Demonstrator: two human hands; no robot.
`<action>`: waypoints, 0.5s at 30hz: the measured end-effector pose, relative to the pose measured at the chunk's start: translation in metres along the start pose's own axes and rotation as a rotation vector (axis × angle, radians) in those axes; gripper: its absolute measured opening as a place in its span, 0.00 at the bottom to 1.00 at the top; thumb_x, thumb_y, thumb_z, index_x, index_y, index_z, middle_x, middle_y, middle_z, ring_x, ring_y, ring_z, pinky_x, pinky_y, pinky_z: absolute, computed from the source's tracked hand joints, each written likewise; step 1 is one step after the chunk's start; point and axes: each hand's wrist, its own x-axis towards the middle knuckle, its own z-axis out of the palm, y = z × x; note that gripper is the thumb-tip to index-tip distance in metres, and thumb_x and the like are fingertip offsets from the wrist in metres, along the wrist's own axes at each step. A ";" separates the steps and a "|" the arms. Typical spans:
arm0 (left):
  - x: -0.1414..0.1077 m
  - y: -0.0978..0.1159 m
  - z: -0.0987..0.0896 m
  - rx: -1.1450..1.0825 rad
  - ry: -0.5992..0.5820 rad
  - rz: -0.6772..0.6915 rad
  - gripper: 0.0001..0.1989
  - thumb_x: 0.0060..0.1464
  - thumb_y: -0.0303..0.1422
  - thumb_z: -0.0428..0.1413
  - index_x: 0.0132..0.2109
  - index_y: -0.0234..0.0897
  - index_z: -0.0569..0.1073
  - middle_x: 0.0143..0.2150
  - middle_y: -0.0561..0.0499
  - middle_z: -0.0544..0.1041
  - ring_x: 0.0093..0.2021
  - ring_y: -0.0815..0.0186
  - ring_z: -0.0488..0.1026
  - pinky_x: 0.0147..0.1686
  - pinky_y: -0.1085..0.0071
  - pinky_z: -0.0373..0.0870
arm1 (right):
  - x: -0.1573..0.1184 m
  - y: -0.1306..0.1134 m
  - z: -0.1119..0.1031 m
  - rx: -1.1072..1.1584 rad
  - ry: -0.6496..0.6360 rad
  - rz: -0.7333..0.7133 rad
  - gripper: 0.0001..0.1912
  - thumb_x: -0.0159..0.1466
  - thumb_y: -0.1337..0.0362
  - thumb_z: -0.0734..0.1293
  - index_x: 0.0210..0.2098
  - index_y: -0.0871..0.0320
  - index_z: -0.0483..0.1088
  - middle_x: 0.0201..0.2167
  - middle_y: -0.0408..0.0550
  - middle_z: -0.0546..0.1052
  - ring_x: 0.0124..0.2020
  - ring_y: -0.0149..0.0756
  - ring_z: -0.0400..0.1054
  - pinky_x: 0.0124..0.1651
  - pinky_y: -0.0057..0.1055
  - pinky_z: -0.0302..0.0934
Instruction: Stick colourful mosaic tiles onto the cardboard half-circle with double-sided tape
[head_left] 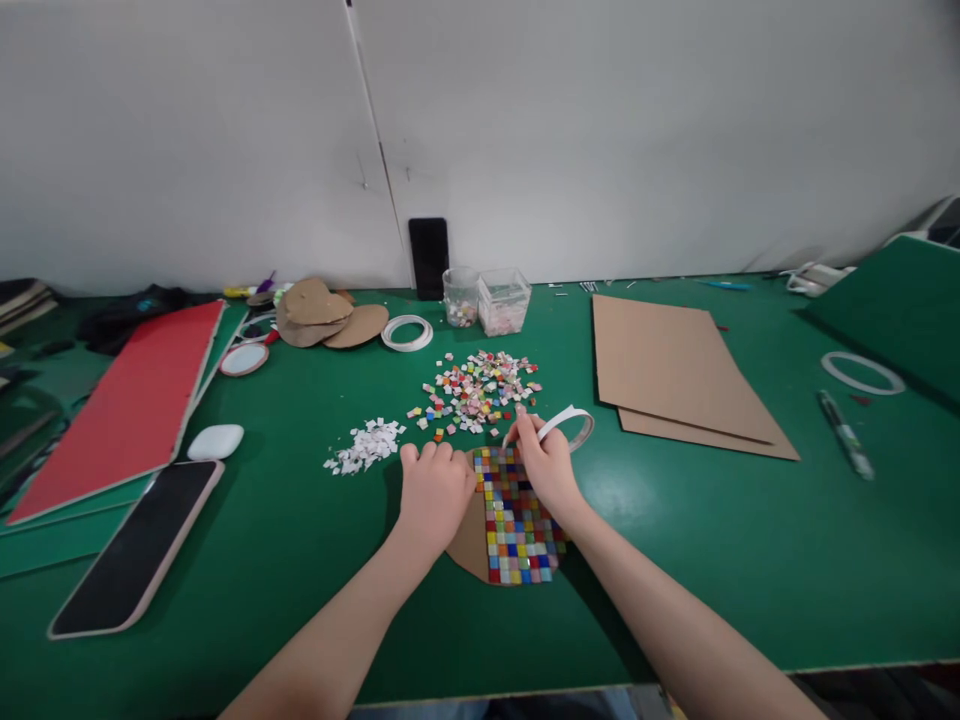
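Observation:
A round cardboard disc (469, 540) lies in front of me, much of it covered with rows of small coloured mosaic tiles (517, 550). My left hand (435, 490) is closed at the disc's left edge, its fingers curled over the bare cardboard. Across the upper right of the tiles reaches my right hand (549, 468), fingers pinched near the top row. A tilted roll of white tape (581, 432) sticks out from this hand and seems to be held in it. The right fingertips are partly hidden. Beyond the hands are loose tiles (480, 390) and white paper scraps (367, 446).
Cardboard sheets (667, 370) lie at the right, with a pen (845, 435) beyond them. Clear containers (504, 302) and an upright black phone (429, 258) stand by the wall. Leftward are a large phone (139, 550), a white case (215, 442) and a red board (127, 400).

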 end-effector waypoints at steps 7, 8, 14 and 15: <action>-0.002 -0.002 -0.006 0.010 -0.031 0.005 0.17 0.56 0.25 0.42 0.24 0.35 0.70 0.24 0.48 0.71 0.30 0.61 0.66 0.34 0.61 0.51 | 0.000 -0.002 -0.001 0.007 -0.010 -0.011 0.24 0.64 0.50 0.55 0.19 0.59 0.63 0.13 0.37 0.53 0.15 0.26 0.47 0.19 0.26 0.43; -0.003 -0.003 -0.007 0.009 -0.034 0.008 0.17 0.56 0.25 0.43 0.23 0.35 0.70 0.24 0.48 0.70 0.30 0.61 0.66 0.34 0.61 0.51 | 0.000 -0.001 -0.001 0.007 -0.010 -0.011 0.24 0.64 0.50 0.55 0.19 0.59 0.63 0.13 0.36 0.53 0.15 0.26 0.47 0.19 0.26 0.43; -0.008 0.003 -0.013 0.011 -0.101 0.032 0.15 0.53 0.25 0.45 0.23 0.35 0.71 0.24 0.48 0.72 0.30 0.61 0.67 0.34 0.61 0.52 | 0.001 0.000 0.000 0.014 -0.002 -0.014 0.24 0.63 0.49 0.56 0.19 0.58 0.63 0.13 0.37 0.54 0.16 0.27 0.48 0.19 0.25 0.44; -0.009 0.004 -0.013 0.005 -0.112 0.036 0.14 0.53 0.25 0.45 0.23 0.35 0.71 0.24 0.47 0.73 0.30 0.61 0.67 0.35 0.61 0.52 | 0.001 0.000 0.000 0.015 0.000 -0.016 0.23 0.63 0.50 0.56 0.19 0.58 0.63 0.13 0.37 0.54 0.16 0.27 0.48 0.19 0.25 0.44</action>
